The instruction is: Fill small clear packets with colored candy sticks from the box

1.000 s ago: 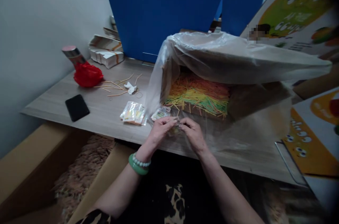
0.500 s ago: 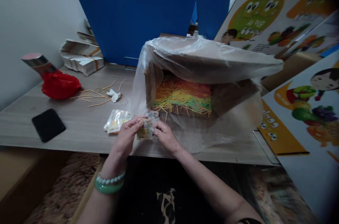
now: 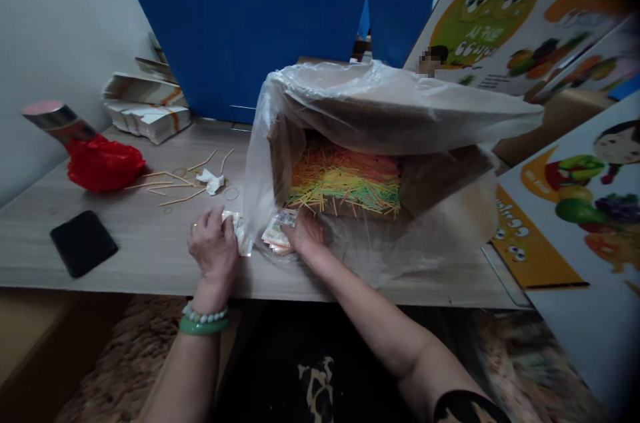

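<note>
My left hand, with a ring on one finger and beads and a green bangle at the wrist, is closed over the left edge of a few clear printed packets on the table. My right hand grips the right side of a small stack of printed packets, its thumb on top and its other fingers partly hidden. The stack rests on the plastic liner at the front of a carton. Inside the carton lie many thin sticks in red, orange, yellow and green.
Left on the table are a black phone-like slab, a red plastic bag around a cylinder, loose sticks, rubber bands and a crumpled tissue. Folded cartons are stacked behind. Printed boxes stand at the right.
My hands have moved apart. The left went left from the packet both held to the packets on the table. The right now has a stack down on the liner.
</note>
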